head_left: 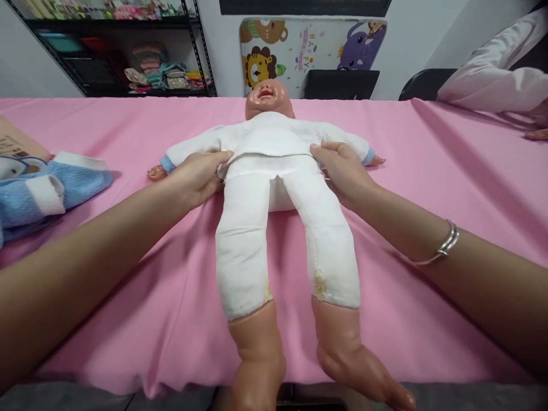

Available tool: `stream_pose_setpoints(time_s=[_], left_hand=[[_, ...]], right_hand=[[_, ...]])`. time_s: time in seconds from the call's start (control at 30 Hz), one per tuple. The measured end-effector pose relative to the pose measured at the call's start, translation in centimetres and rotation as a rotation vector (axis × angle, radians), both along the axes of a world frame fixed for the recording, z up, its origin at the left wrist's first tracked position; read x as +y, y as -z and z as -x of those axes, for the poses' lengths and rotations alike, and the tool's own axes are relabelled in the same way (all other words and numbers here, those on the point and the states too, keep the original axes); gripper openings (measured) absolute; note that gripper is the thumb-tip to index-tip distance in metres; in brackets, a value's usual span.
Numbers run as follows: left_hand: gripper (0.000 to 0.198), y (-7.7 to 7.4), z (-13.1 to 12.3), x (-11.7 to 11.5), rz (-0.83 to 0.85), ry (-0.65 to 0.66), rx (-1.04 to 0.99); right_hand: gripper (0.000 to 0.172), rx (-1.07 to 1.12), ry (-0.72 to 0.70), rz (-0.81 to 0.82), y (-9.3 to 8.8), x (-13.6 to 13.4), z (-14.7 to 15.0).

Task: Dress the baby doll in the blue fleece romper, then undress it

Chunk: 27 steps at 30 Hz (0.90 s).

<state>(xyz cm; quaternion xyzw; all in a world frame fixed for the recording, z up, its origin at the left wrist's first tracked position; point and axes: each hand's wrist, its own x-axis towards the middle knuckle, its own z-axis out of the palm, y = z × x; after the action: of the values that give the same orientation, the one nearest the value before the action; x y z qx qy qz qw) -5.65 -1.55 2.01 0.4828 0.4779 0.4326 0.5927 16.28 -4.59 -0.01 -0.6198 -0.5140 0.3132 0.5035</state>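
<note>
A baby doll [268, 103] lies on its back on the pink cloth, head at the far side and bare feet towards me. It wears a white shirt [274, 134] with blue cuffs, and its cloth body and legs [244, 245] are white. My left hand [205, 177] pinches the shirt's lower hem at the doll's left-of-view side, thumb on top. On the opposite side, my right hand [342, 171] holds the same hem between thumb and fingers. The hem lies across the doll's belly. Both hands' fingers are partly hidden under the shirt and doll.
Blue and white clothing [55, 182] lies on the table's left side, by a brown cardboard piece [21, 140]. Pink cloth [449, 228] covers the table. At the far right is another person's pale sleeve [492, 74]. Behind stand a black shelf [111, 24] and a chair [342, 84].
</note>
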Motion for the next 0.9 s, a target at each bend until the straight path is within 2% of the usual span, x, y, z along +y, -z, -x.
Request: stream_pose_setpoints(time_s=[0.03,0.1,0.2,0.27,0.33,0.43,0.5,0.53,0.67,0.73,0.8,0.9], left_hand=[[0.016,0.0,0.3,-0.6,-0.015,-0.019,0.062],[0.011,0.1,1.0,-1.5,-0.051,-0.035,0.196],[0.007,0.5,2.0,-2.1,-0.139,0.000,0.349],[0.019,0.5,2.4,-2.2,-0.215,0.028,0.464],[0.029,0.4,2.8,-2.3,-0.359,0.052,0.635],[0.017,0.3,3.3,-2.5,-0.595,0.038,0.920],[0.014,0.4,3.6,-2.6,-0.636,0.031,1.026],[0.015,0.5,3.7,-2.6,-0.632,0.040,1.049],[0.017,0.4,4.5,-3.5,-0.594,0.136,1.059],[0.020,-0.3,5.5,-4.4,-0.538,0.160,1.103],[0.022,-1.8,7.1,-5.4,-0.494,0.121,1.201],[0.029,-4.9,11.1,-6.4,-0.533,-0.087,1.430]], right_hand=[[0.016,0.024,0.021,-0.011,0.2,-0.3,-0.3],[0.033,0.076,0.020,0.006,0.8,-0.9,-0.8],[0.048,-0.060,-0.098,-0.079,1.6,-0.9,-1.6],[0.043,-0.163,-0.098,-0.168,1.9,-0.5,-1.9],[0.030,-0.219,-0.039,-0.212,1.9,0.1,-2.1],[0.025,-0.242,0.083,-0.219,1.5,0.6,-2.3],[0.026,-0.304,0.149,-0.242,1.2,0.5,-2.6],[0.024,-0.365,0.140,-0.229,1.0,0.3,-2.8],[0.018,-0.558,-0.060,-0.021,0.1,-0.8,-3.1],[0.013,-0.511,-0.033,-0.001,-0.8,-1.6,-3.0],[0.016,-0.447,-0.007,-0.066,-2.0,-2.9,-2.7],[0.029,-0.427,-0.131,-0.181,-3.2,-5.7,-1.8]])
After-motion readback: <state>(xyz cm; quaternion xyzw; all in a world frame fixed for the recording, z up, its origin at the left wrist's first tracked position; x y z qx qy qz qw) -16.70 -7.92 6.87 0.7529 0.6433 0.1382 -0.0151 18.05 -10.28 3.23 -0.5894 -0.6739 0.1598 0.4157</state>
